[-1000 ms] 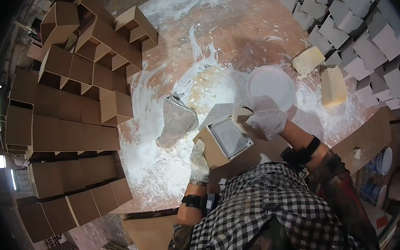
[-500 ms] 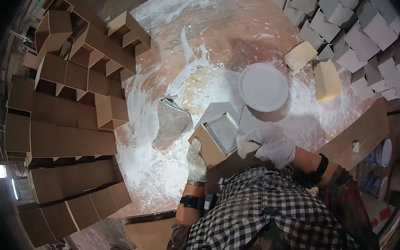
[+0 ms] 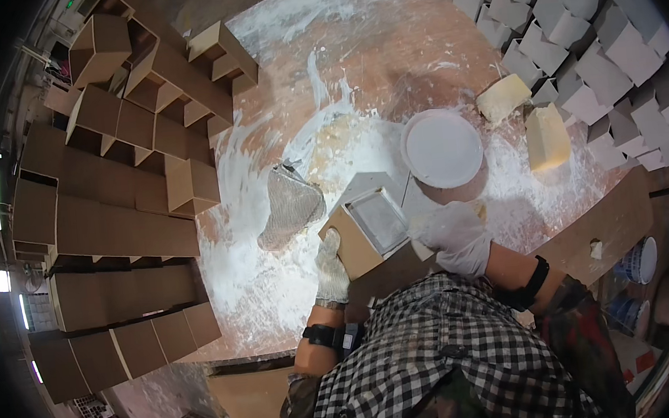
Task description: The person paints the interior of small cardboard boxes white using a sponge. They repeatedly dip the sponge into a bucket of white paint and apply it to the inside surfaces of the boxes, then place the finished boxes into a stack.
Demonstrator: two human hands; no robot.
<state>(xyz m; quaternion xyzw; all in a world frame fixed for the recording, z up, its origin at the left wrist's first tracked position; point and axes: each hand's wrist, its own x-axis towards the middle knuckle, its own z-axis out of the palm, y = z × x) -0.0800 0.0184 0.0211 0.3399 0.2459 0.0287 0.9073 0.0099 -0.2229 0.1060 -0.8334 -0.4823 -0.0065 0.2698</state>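
My left hand [image 3: 331, 267], in a pale knit glove, is closed on the left edge of a small brown box [image 3: 353, 249]. A rectangular framed face [image 3: 378, 219] on it is coated greyish white. At the box's right side is my right hand [image 3: 458, 239], in a white glove with its fingers curled. A pale flat piece [image 3: 424, 250] shows by those fingers; whether they hold it is unclear. A grey-white cloth [image 3: 291, 206] lies left of the box, and a round white lid or tub [image 3: 442, 148] stands beyond my right hand.
White powder and smears cover the table [image 3: 266, 294]. Brown open boxes [image 3: 124, 219] are stacked along the left, white boxes [image 3: 575, 45] at the far right. Two yellowish blocks [image 3: 547, 138] sit on the right, and a brown board [image 3: 591, 226] lies along the near right edge.
My right hand has shifted slightly right, showing more of the coated face. The box and my left hand appear a little further right, partly because the whole view has shifted.
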